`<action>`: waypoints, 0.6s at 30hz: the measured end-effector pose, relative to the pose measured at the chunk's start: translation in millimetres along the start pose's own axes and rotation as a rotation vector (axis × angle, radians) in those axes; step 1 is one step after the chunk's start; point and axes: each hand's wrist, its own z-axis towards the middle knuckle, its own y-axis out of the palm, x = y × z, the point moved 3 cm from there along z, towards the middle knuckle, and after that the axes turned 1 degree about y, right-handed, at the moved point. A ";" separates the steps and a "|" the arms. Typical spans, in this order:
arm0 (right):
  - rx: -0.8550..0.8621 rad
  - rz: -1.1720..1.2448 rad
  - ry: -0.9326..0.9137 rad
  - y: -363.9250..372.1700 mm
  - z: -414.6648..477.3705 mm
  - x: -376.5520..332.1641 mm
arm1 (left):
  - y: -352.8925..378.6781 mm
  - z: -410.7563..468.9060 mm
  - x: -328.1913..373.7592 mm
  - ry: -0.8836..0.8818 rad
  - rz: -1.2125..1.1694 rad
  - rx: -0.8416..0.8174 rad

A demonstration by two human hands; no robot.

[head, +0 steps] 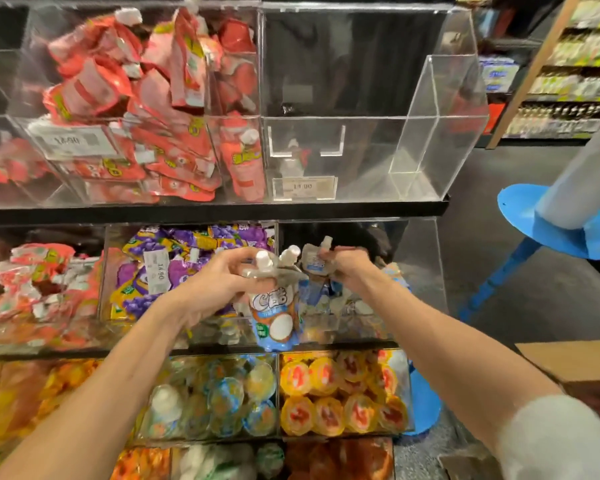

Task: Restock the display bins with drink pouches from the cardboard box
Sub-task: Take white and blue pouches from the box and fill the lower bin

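My left hand (222,282) grips a blue and white drink pouch (276,320) near its white cap; the pouch hangs in front of the middle-row bins. My right hand (347,265) pinches the top of another blue pouch (314,263) over the clear middle-right bin (423,271), where a few more blue pouches lie at the bottom. A corner of the cardboard box (575,365) shows at the right edge, beside my right forearm.
The upper-right clear bin (430,133) holds almost nothing. Red pouches (136,98) fill the upper-left bin, purple ones (187,258) the middle bin. Jelly cups (340,393) fill the lower bins. A blue stool (551,223) stands on the aisle floor to the right.
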 end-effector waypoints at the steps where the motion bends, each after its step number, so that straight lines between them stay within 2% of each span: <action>1: -0.027 0.017 0.031 6.5 9.9 4.0 | 1.0 1.1 1.2 -0.005 -0.011 0.014; 4: -0.206 -0.190 0.056 19.4 36.4 15.1 | 1.5 2.8 1.0 -0.015 -0.052 0.060; 6: -0.243 -0.268 0.088 24.6 46.3 18.9 | 0.3 4.2 -1.9 -0.029 -0.051 0.082; 9: -0.190 -0.350 0.063 32.7 61.5 20.6 | -0.6 4.8 -5.0 -0.055 -0.064 0.126; 12: -0.070 -0.179 0.073 40.3 75.7 26.3 | 3.1 5.6 -5.1 -0.050 -0.094 0.135; 14: -0.069 -0.148 0.087 43.1 75.9 29.6 | 3.9 6.5 -5.1 -0.051 -0.106 0.134; 16: -0.067 -0.338 -0.032 42.0 60.4 22.2 | 4.4 8.0 -6.5 -0.056 -0.107 0.111; 18: -0.042 -0.644 -0.245 35.6 40.4 7.2 | 5.0 9.4 -7.2 -0.062 -0.132 0.085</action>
